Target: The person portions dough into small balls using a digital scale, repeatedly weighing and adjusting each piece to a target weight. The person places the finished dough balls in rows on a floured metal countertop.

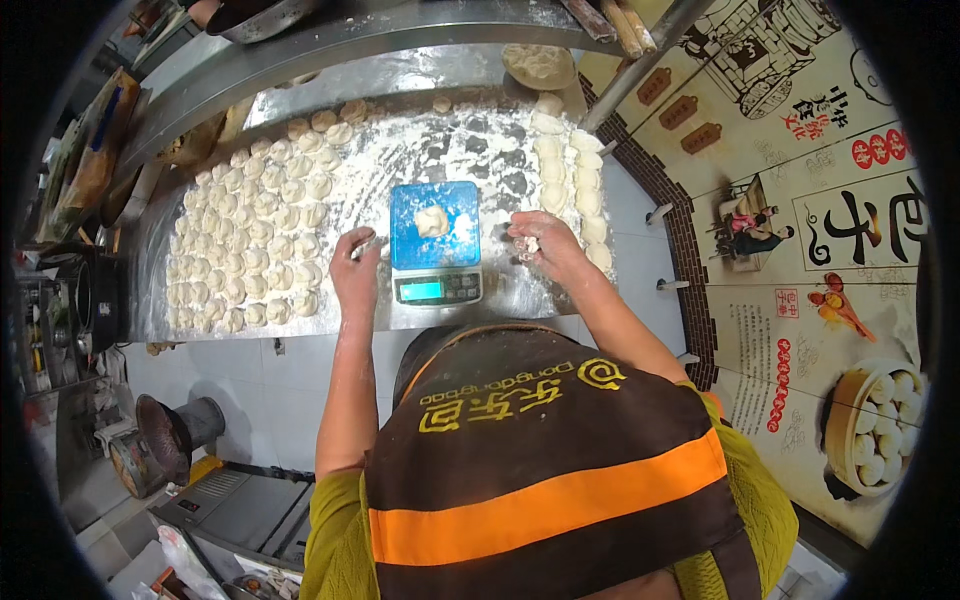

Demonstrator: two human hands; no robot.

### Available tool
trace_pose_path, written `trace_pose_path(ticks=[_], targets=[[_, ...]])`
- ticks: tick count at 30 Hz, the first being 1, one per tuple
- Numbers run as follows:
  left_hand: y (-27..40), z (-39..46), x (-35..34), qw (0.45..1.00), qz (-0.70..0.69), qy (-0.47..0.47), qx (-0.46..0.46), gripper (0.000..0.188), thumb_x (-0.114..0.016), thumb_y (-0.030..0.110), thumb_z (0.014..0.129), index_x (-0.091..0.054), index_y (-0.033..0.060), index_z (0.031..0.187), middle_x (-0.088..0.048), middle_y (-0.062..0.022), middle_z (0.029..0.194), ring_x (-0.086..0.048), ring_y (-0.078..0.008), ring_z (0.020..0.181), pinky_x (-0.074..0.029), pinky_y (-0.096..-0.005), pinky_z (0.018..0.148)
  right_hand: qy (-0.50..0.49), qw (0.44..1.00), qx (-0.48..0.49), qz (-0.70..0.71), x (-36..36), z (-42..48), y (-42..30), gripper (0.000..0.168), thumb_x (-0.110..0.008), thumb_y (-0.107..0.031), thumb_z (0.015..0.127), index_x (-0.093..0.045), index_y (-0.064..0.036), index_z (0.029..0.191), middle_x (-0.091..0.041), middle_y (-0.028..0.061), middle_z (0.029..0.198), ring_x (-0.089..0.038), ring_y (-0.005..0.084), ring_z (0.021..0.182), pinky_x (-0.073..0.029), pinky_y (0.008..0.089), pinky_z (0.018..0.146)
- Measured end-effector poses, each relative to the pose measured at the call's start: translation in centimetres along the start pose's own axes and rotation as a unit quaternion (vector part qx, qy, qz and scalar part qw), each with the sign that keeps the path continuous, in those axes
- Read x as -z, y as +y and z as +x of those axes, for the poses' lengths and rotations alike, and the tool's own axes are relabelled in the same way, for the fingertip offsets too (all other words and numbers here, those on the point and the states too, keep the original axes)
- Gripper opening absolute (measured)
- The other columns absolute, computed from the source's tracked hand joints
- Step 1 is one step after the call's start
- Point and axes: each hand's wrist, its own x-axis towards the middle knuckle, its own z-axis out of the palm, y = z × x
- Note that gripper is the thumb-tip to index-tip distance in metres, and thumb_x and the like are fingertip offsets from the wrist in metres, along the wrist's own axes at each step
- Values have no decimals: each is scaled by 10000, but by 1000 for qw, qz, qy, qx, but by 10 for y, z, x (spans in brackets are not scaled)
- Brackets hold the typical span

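A lump of dough (432, 222) rests on the blue, flour-dusted platform of a digital kitchen scale (436, 259), whose display is lit. To the left of the scale hovers my left hand (355, 262), its thumb and fingers curled but apart, with nothing visible between them. My right hand (551, 244) is on the other side, between the scale and the strips of dough, with a small piece of dough (532, 244) at its fingers. Both hands are dusted with flour and clear of the scale.
Many round dough pieces (256, 261) stand in rows on the left of the floured metal worktable (352, 321). Long segmented dough strips (553, 169) lie along the right edge. A bowl of flour (538, 66) sits at the back, beneath a metal shelf (420, 26) with an upright post (637, 71).
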Motion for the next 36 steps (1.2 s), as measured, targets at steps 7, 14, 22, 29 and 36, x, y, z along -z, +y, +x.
trace_pose_path(ticks=[7,14,22,29,36], targets=[[15,10,-26,999,-17,-39,2,210,-563,17,736,-567,-2,945,-601,-85,890,-562,-129,815,-444,-236,696,-37,999,-23,21,14,-21,6,113,-539,-68,817,-516,21,883,-501,55,653,-455,123,522,-366,238,433],[3,28,-41,989,80,-127,-14,339,-591,63,667,-557,1,999,-595,-143,931,-575,-257,837,-444,-313,759,-71,996,-9,55,13,-26,3,115,-546,-111,832,-515,-6,796,-485,40,605,-436,106,483,-335,225,395],[-1,36,-56,902,311,-230,-191,511,-643,136,608,-518,35,1093,-557,-177,1009,-502,-340,954,-387,-391,860,-39,998,-44,10,2,-23,6,120,-515,-114,840,-512,3,867,-486,46,622,-446,119,500,-348,222,410],[3,32,-68,940,216,-229,-130,334,-662,124,623,-560,13,921,-573,-146,854,-542,-285,817,-433,-370,731,-8,994,47,-94,-36,-5,5,154,-521,-131,841,-518,5,914,-526,51,677,-476,109,553,-392,224,476],[-11,6,-84,982,-37,-182,30,408,-731,217,620,-543,-3,907,-589,-130,845,-566,-216,738,-451,-317,668,-29,945,182,-271,-65,6,9,205,-557,-208,830,-539,-9,877,-542,46,676,-488,91,580,-398,219,526]])
